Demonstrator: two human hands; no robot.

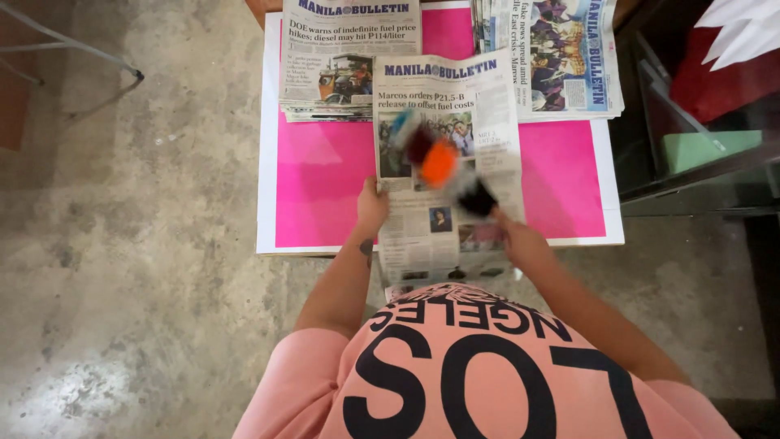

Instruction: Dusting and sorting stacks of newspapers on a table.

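Note:
A folded newspaper (pixel 443 236) lies lengthwise on a pink sheet (pixel 321 187), its near end hanging over the board's front edge. My left hand (pixel 372 205) presses on the paper's left edge, fingers on the sheet. My right hand (pixel 513 237) is over the paper's right side, shut on a motion-blurred tool (pixel 443 162) with a black part near the hand and orange, dark red and blue parts reaching toward the paper's middle. What kind of tool it is cannot be told from the blur.
The pink sheet rests on a white board (pixel 266 146) on a concrete floor (pixel 138 244). Two newspaper stacks (pixel 345 57) (pixel 561 53) lie along the far edge. A dark glass cabinet (pixel 699 138) stands to the right, a thin metal leg (pixel 89 57) at far left.

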